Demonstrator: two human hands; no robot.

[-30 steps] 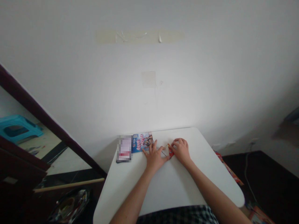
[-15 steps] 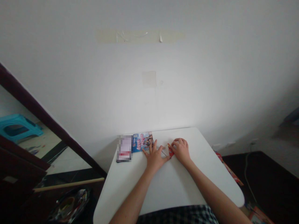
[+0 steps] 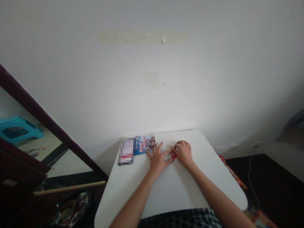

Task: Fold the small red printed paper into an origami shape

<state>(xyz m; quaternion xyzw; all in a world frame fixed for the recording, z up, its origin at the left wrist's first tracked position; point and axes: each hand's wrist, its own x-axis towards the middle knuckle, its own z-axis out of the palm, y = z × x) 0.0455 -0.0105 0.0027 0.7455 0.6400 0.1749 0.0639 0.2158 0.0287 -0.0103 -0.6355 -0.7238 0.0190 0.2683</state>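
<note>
A small red folded paper [image 3: 173, 155] with a pale upper corner lies on the white table between my hands. My right hand [image 3: 183, 152] is closed on its right side, fingers curled and covering part of it. My left hand [image 3: 157, 159] rests on the table with its fingers spread. Its thumb and index finger reach the paper's left edge. The other left fingertips lie by the corner of a blue printed card [image 3: 142, 145] with pink lettering and pictured figures. Left of that card is a phone-like flat item [image 3: 126, 151], its face pixelated.
The white table [image 3: 171, 193] stands against a wall with tape marks. Left of it are a dark-framed mirror [image 3: 54, 125] showing a blue stool, and a black bag-lined bin [image 3: 71, 209]. At the right, a cable [image 3: 250, 172] hangs near colourful packaging [image 3: 232, 172] on the floor.
The red paper has turned and narrowed slightly between my hands. My left fingers have shifted a little to the right, away from the blue card. My right hand has barely moved.
</note>
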